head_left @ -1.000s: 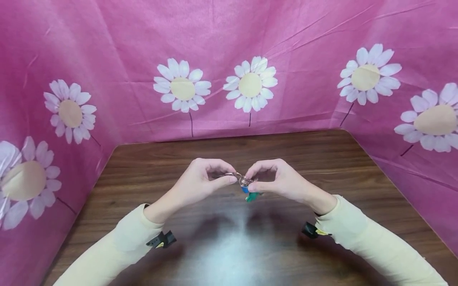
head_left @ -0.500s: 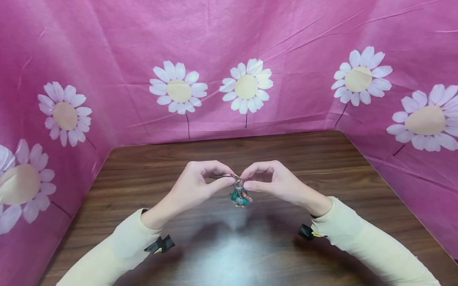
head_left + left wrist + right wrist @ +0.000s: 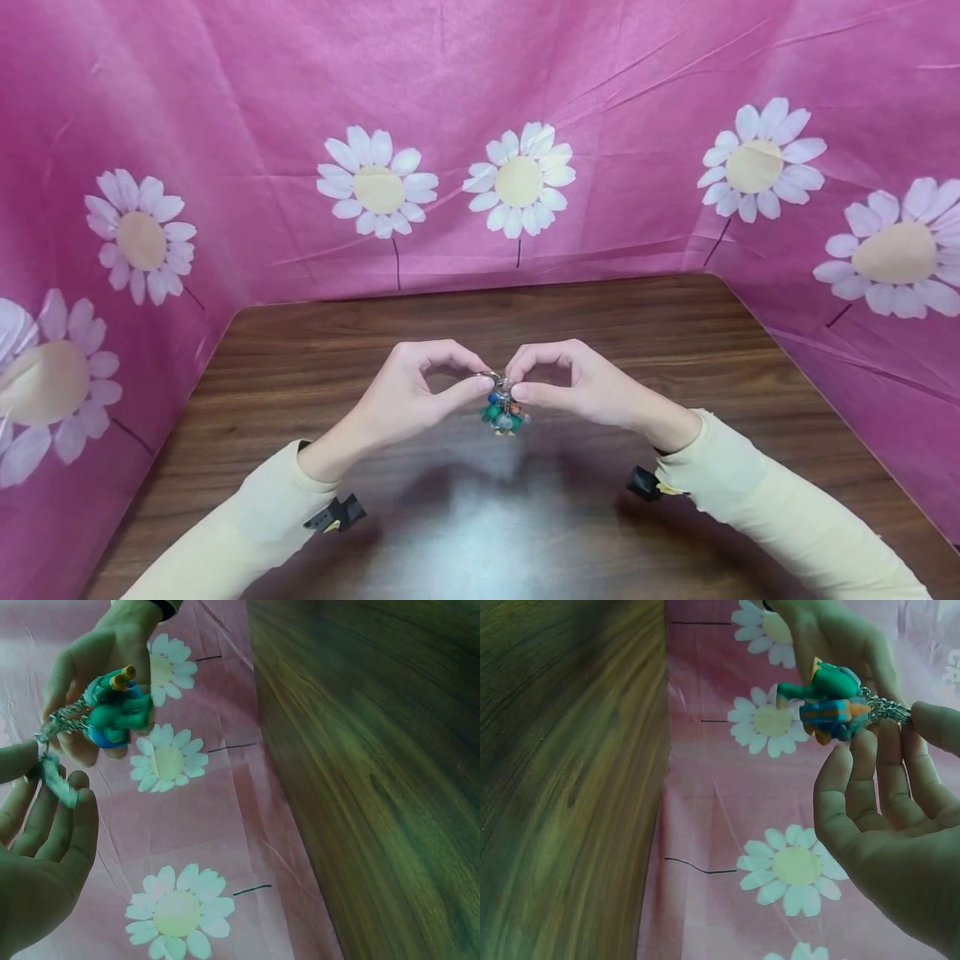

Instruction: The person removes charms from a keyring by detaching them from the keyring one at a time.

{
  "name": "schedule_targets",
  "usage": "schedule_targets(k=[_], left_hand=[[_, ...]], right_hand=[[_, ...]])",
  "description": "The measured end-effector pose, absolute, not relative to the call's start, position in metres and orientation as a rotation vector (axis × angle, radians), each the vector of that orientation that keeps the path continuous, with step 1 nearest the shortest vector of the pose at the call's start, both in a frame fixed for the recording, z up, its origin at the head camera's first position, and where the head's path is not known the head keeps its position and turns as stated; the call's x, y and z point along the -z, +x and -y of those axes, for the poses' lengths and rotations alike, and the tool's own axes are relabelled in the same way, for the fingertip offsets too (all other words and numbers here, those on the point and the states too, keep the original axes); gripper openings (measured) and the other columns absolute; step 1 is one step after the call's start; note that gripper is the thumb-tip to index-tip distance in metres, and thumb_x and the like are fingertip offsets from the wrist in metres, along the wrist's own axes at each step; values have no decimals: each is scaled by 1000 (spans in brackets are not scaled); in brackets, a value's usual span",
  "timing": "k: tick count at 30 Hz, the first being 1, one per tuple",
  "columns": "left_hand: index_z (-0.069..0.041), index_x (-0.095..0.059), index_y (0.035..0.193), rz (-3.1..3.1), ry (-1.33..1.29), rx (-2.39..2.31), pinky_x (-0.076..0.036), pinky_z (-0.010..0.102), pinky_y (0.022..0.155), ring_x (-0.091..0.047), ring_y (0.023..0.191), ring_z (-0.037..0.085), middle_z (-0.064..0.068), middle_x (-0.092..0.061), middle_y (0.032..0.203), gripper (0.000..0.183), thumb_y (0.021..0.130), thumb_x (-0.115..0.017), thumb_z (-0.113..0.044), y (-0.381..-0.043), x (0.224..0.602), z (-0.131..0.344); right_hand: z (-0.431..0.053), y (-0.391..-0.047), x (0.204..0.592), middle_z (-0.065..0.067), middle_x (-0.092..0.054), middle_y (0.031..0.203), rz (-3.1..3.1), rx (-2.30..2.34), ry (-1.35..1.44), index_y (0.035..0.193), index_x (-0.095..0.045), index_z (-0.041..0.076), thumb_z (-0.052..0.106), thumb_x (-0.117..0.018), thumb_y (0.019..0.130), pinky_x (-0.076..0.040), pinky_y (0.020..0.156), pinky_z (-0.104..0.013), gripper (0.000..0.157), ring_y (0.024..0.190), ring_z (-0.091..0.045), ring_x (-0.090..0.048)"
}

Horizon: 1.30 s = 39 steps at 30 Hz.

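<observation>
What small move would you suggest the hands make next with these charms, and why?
Perhaps the right hand should gently turn the metal rings, since the left hand pinches them too and the charms hang bunched beneath.

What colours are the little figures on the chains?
Mostly green and blue, with orange parts; the figures show best in the right wrist view.
</observation>
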<state>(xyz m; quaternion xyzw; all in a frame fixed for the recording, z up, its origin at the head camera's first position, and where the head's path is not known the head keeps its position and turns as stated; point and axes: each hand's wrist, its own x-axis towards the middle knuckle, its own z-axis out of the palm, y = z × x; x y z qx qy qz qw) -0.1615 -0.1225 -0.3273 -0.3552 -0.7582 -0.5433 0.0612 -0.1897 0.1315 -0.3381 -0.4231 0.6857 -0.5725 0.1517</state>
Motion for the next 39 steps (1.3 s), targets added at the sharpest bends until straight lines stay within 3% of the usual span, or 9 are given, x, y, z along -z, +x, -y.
schedule_targets(k=[6, 13, 24, 30, 34, 39], left_hand=[[-14, -79, 96, 2235, -1194, 1518, -60, 30, 82, -71, 86, 10, -4, -75, 91, 8, 89, -79, -10, -165, 329, 124], [-13, -77, 86, 2161, -1217, 1160, -56, 19, 59, -64, 71, -1, -10, -73, 81, 8, 85, -79, -6, -162, 328, 120], [-9, -73, 78, 2091, -1058, 835, -54, 20, 54, -60, 61, 5, -4, -69, 73, 5, 80, -75, -6, -153, 329, 109], [-10, -72, 76, 2040, -1016, 802, -47, 19, 45, -55, 53, 7, -5, -66, 71, 6, 79, -74, -5, -152, 333, 104], [-11, -73, 78, 2027, -1020, 844, -48, 19, 47, -55, 55, 6, -6, -65, 71, 8, 79, -75, -3, -153, 335, 103], [-11, -74, 85, 2064, -1089, 991, -58, 19, 64, -65, 69, 4, -7, -70, 79, 10, 81, -76, -2, -155, 338, 105]], right_hand=[[-132, -187, 334, -3, -70, 100, -2083, 1590, -1233, 103, -71, 18, 9, -68, 98, -56, 88, -35, 11, 95, -25, -63], [-131, -183, 337, -6, -69, 98, -2062, 1628, -1169, 102, -70, 13, 6, -68, 97, -60, 80, -37, 8, 89, -25, -64], [-125, -175, 339, 5, -69, 94, -2344, 1608, -1477, 97, -70, 16, 6, -75, 92, -59, 73, -29, 12, 83, -13, -65], [-118, -170, 339, 12, -68, 89, -2570, 1587, -1554, 93, -69, 18, 9, -83, 85, -59, 75, -24, 18, 81, -5, -66], [-115, -169, 340, 13, -69, 86, -2657, 1579, -1525, 91, -71, 17, 10, -83, 85, -59, 74, -21, 16, 79, -3, -66], [-119, -172, 341, 11, -70, 89, -2667, 1602, -1498, 95, -74, 13, 8, -77, 90, -60, 74, -22, 8, 80, -5, -68]])
